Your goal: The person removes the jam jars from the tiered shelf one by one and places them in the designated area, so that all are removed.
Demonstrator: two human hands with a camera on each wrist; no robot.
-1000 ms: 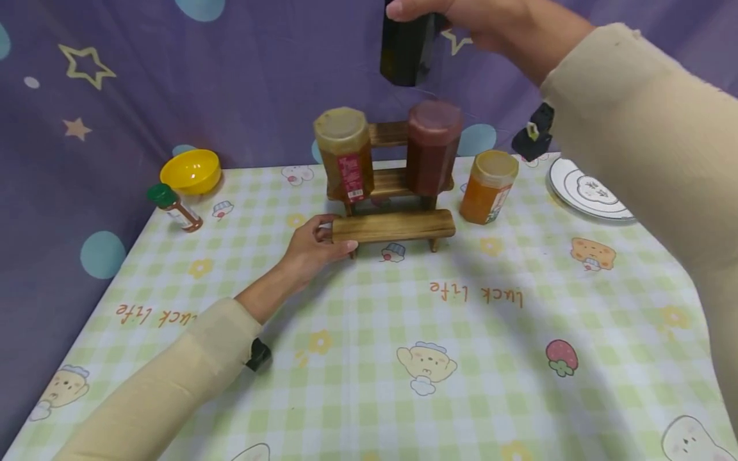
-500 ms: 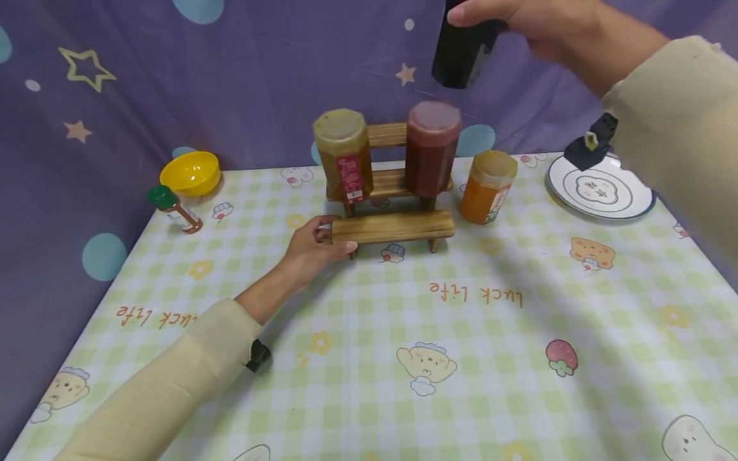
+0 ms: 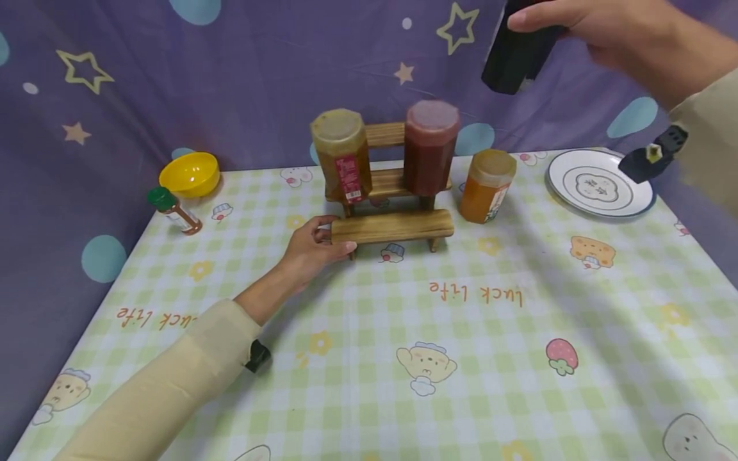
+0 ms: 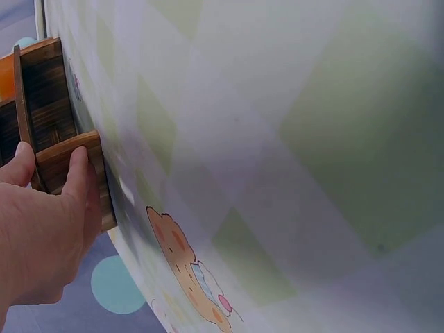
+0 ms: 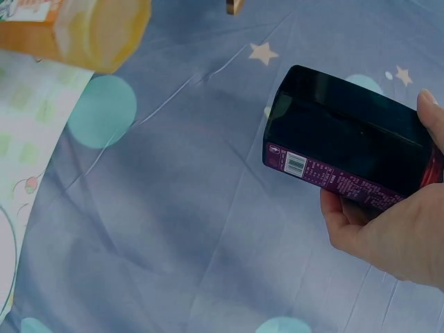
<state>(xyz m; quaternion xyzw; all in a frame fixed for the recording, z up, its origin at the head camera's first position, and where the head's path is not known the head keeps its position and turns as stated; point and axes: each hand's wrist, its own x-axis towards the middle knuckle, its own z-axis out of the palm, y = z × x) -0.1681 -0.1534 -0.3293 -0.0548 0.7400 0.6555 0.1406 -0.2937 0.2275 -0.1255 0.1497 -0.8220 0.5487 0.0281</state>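
My left hand [image 3: 307, 251] grips the left end of the low front step of a stepped wooden rack [image 3: 398, 225]. Thumb and fingers lie around that end in the left wrist view too, on the wooden side of the rack [image 4: 68, 147]. On the upper step stand a jar with an amber filling and a pink label [image 3: 341, 153] and a dark red jar [image 3: 431, 150]. Up at the right, my right hand [image 3: 628, 35] holds a dark, nearly black jar [image 3: 516, 61] above the table. The right wrist view shows that dark jar's purple label with a barcode [image 5: 333, 173].
An orange jar [image 3: 487, 189] stands just right of the rack. Farther right lies a white plate [image 3: 562, 182]. At the back left are a yellow bowl [image 3: 187, 179] and a small green-capped bottle [image 3: 179, 214]. A purple curtain [image 3: 259, 77] hangs behind the checkered tablecloth [image 3: 369, 358].
My right hand has carried the dark jar to the right, from above the rack to above the gap between orange jar and plate. The left hand and the rack have stayed put.
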